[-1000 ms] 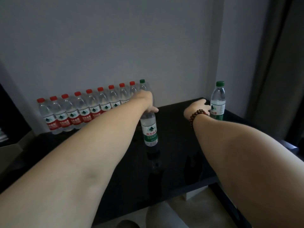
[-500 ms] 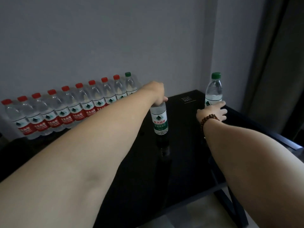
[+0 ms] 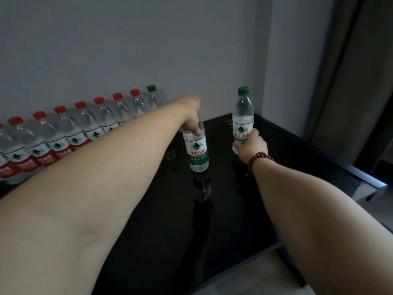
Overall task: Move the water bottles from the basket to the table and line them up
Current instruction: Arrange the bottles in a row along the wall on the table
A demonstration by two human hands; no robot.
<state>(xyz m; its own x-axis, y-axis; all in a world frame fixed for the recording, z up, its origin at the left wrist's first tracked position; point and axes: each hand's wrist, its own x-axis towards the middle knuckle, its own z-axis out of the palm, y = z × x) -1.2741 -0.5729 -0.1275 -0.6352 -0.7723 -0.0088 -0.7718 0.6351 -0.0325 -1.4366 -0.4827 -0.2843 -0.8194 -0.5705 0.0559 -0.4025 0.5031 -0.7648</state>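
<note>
I count seven red-capped bottles in the wall row, plus one more cut off at the left edge. Green caps number two: the row-end bottle and the corner bottle. One middle bottle has its cap hidden under my left grip.

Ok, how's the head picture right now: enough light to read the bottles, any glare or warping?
Head view: dim but usable, green labels on the left bottle and right bottle read clearly; the glossy black table mirrors both as dark reflections, no hard glare; wide-angle bend tilts the red-capped row toward the left edge.
</note>
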